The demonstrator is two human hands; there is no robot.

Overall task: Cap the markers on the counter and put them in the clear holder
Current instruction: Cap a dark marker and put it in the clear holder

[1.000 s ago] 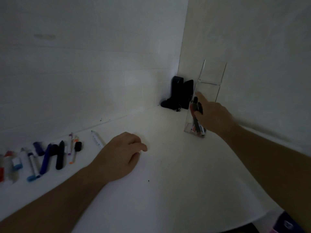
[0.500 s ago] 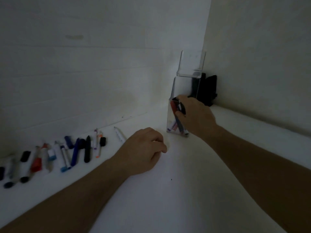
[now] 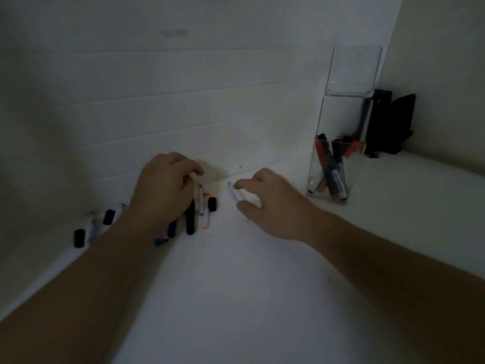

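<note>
left hand (image 3: 164,187): curled loosely over the row of loose markers (image 3: 190,219) along the wall on the white counter (image 3: 236,298), can't tell if it's got hold of anything
right hand (image 3: 273,206): fingers spread open, thumb and index either side of a white uncapped marker (image 3: 235,193) lying flat, not gripping it
tall clear plastic holder (image 3: 341,122): upright near the corner, well right of both hands, few red and dark markers leaning inside
small black cap (image 3: 212,204): lying just right of the row
black block-shaped thing (image 3: 391,124): behind the holder, in the corner
</note>
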